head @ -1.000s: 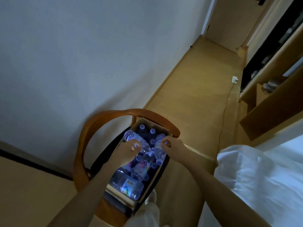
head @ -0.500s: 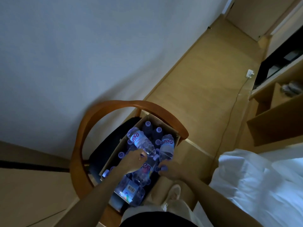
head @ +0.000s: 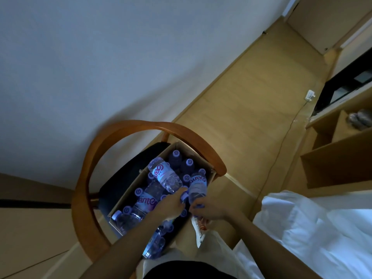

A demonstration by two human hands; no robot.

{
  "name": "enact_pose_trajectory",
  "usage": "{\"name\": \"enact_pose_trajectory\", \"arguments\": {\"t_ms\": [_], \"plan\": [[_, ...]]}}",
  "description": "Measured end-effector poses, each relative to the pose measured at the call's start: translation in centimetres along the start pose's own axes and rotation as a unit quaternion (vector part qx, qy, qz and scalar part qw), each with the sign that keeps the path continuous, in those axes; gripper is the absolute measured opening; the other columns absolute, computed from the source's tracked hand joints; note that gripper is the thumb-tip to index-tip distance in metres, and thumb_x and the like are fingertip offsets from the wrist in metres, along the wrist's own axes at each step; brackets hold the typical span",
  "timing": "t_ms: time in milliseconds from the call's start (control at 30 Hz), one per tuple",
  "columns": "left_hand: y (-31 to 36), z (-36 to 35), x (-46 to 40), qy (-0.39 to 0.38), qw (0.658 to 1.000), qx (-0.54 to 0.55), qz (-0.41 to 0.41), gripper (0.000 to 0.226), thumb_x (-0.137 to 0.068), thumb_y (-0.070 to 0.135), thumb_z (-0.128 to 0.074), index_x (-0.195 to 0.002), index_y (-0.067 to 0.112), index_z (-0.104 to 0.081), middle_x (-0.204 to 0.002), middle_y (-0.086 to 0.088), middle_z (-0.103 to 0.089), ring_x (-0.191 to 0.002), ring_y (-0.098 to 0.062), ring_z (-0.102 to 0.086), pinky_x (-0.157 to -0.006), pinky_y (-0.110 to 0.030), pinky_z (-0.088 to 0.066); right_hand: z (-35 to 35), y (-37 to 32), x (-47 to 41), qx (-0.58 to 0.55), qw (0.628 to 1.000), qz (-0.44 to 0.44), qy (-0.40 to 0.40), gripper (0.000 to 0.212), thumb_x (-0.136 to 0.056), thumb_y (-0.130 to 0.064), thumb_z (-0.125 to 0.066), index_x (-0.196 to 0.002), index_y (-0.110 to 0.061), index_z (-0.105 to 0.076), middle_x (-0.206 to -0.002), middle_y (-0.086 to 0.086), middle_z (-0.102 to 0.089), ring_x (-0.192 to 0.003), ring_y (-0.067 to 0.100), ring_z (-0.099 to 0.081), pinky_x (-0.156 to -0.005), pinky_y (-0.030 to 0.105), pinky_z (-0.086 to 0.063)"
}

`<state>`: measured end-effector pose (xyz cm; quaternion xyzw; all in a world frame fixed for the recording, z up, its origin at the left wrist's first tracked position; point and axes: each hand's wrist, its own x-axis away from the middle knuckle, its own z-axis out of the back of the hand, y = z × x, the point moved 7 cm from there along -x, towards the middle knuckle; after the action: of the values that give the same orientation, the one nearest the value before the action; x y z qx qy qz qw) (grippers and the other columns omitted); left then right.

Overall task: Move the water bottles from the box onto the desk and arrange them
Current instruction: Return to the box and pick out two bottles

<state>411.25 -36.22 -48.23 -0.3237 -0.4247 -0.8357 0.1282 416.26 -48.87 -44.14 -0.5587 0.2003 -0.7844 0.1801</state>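
My left hand (head: 171,205) has its fingers curled round the neck end of a bottle (head: 166,176) whose body slants away toward 11 o'clock, label up. My right hand (head: 208,211) pinches the cap end of a second bottle (head: 198,185), whose body points toward 12 o'clock. The two bottles lie close side by side, necks toward me, above the others.

Both sit over the open cardboard box (head: 128,193), which is full of more bottles: upright caps at its 12 o'clock end, and several lying flat toward 7 o'clock. The box rests on a dark-seated wooden chair (head: 88,174) whose curved back arcs round it from 8 to 2 o'clock.

At 4 o'clock lies white bedding (head: 312,228). At 2 o'clock stands the wooden desk (head: 338,164).
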Motion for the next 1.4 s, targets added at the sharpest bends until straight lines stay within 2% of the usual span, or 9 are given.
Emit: {"name": "enact_pose_trajectory", "arguments": {"t_ms": [200,367,600,733,900,1067,1167,1300,1400], "plan": [[0.1,-0.1,-1.8,-0.021,0.997,-0.062,0.04,0.057,-0.096,0.017,-0.041,-0.143,0.043,-0.022,-0.103,-0.014,-0.058,-0.065,-0.027,-0.058,-0.05,-0.034,-0.048,0.3,0.6,-0.4,-0.039,0.996,-0.01,-0.084,0.027,-0.095,-0.027,-0.056,-0.12,-0.017,-0.064,-0.104,0.015,-0.066,-0.088,0.025,-0.065,-0.079,0.031,-0.055],[0.7,0.6,-2.4,0.033,0.993,-0.107,0.021,0.03,-0.092,0.03,-0.048,-0.122,0.029,-0.045,-0.116,-0.01,-0.058,-0.093,-0.031,-0.06,-0.068,-0.033,-0.043,2.1,0.6,0.2,-0.059,0.99,-0.009,-0.128,0.028,-0.096,-0.026,-0.059,-0.12,-0.014,-0.064,-0.105,0.022,-0.066,-0.083,0.026,-0.067,-0.085,0.04,-0.057],[0.1,0.7,-1.6,0.082,0.995,-0.049,0.037,0.026,-0.081,0.036,-0.066,-0.097,0.022,-0.051,-0.091,0.002,-0.055,-0.081,-0.018,-0.055,-0.07,-0.028,-0.045,8.1,-1.2,1.1,0.025,0.984,0.006,-0.175,0.033,-0.096,-0.039,-0.058,-0.121,-0.019,-0.061,-0.103,0.01,-0.064,-0.082,0.016,-0.066,-0.08,0.032,-0.056],[-0.3,0.7,0.0,0.114,0.989,-0.07,0.069,0.029,-0.081,0.037,-0.065,-0.102,0.024,-0.05,-0.095,0.002,-0.055,-0.081,-0.019,-0.054,-0.068,-0.028,-0.044,11.6,-3.1,0.1,0.13,0.982,0.049,-0.126,0.022,-0.095,-0.048,-0.054,-0.098,-0.027,-0.057,-0.082,0.002,-0.059,-0.067,0.011,-0.057,-0.06,0.023,-0.048],[-0.7,1.5,2.8,0.153,0.969,-0.158,0.108,0.033,-0.09,0.046,-0.052,-0.116,0.025,-0.048,-0.111,-0.007,-0.062,-0.102,-0.032,-0.061,-0.08,-0.036,-0.047,12.0,-4.8,-1.9,0.208,0.968,0.026,-0.139,0.04,-0.096,-0.051,-0.05,-0.109,-0.015,-0.061,-0.082,0.006,-0.057,-0.064,0.017,-0.049,-0.056,0.027,-0.04],[-1.0,4.1,6.0,0.216,0.951,-0.165,0.146,0.031,-0.095,0.034,-0.042,-0.124,0.024,-0.039,-0.101,-0.01,-0.066,-0.089,-0.033,-0.063,-0.069,-0.039,-0.047,11.9,-7.5,-2.8,0.286,0.945,0.045,-0.15,0.034,-0.097,-0.05,-0.049,-0.093,-0.017,-0.058,-0.072,0.005,-0.052,-0.05,0.013,-0.04,-0.048,0.025,-0.033],[-0.2,6.6,7.6,0.271,0.945,-0.13,0.129,0.024,-0.094,0.037,-0.043,-0.115,0.026,-0.041,-0.098,-0.006,-0.064,-0.086,-0.031,-0.064,-0.072,-0.042,-0.052,12.9,-9.6,-3.0,0.337,0.93,0.079,-0.127,0.036,-0.095,-0.053,-0.05,-0.094,-0.018,-0.059,-0.068,-0.002,-0.053,-0.049,0.01,-0.043,-0.044,0.021,-0.034],[1.2,9.7,8.6,0.364,0.928,0.009,0.084,0.008,-0.096,0.035,-0.047,-0.099,0.027,-0.047,-0.081,0.001,-0.064,-0.07,-0.019,-0.063,-0.067,-0.039,-0.054,14.2,-11.7,-3.0,0.328,0.93,0.148,-0.073,0.05,-0.093,-0.057,-0.05,-0.095,-0.009,-0.062,-0.078,0.0,-0.052,-0.067,0.014,-0.048,-0.061,0.027,-0.035],[2.0,11.3,8.6,0.391,0.916,0.044,0.073,0.008,-0.098,0.034,-0.048,-0.095,0.029,-0.044,-0.061,0.0,-0.056,-0.047,-0.011,-0.049,-0.05,-0.032,-0.044,15.1,-12.4,-2.4,0.31,0.932,0.189,-0.015,0.037,-0.091,-0.062,-0.048,-0.074,-0.03,-0.053,-0.075,-0.009,-0.053,-0.072,0.011,-0.053,-0.065,0.03,-0.037]]}}
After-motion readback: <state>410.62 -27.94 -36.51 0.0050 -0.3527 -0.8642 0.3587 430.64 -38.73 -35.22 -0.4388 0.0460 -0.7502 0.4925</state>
